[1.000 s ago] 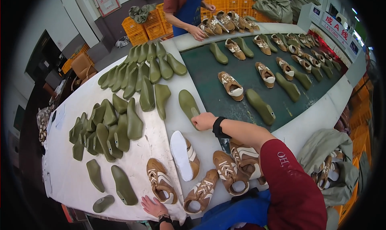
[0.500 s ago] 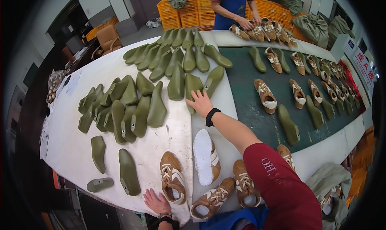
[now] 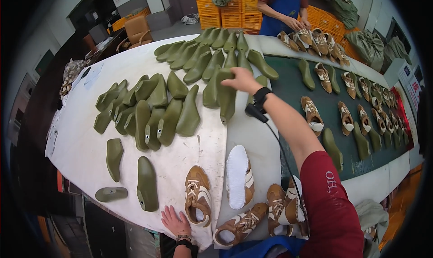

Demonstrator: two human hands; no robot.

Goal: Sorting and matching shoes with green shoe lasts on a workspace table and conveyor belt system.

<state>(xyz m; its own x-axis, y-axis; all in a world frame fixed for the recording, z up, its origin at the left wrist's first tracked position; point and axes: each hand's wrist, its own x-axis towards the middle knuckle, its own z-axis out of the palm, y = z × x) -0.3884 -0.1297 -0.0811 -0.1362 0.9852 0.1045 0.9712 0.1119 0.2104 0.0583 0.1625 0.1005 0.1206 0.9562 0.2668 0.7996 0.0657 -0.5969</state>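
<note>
My right hand (image 3: 241, 79) reaches far across the white table (image 3: 90, 154), with its fingers laid over the top of an upright green shoe last (image 3: 225, 97) in the pile of several green lasts (image 3: 171, 104). A black watch sits on that wrist, and a dark cable runs down along the forearm. My left hand (image 3: 173, 222) lies flat on the table's near edge with fingers spread, holding nothing. It is just left of a brown laced shoe (image 3: 197, 199). A shoe turned white sole up (image 3: 237, 176) lies to the right of that one.
More brown shoes (image 3: 279, 208) cluster at the near edge. A dark green belt (image 3: 288, 84) on the right carries several shoes and lasts. At its far end, a person in a blue apron (image 3: 282, 7) handles shoes. Orange crates (image 3: 225, 12) stand behind.
My right hand has moved away from me, from the table's middle to the far row of lasts, and now rests on one. My left hand stays at the near edge.
</note>
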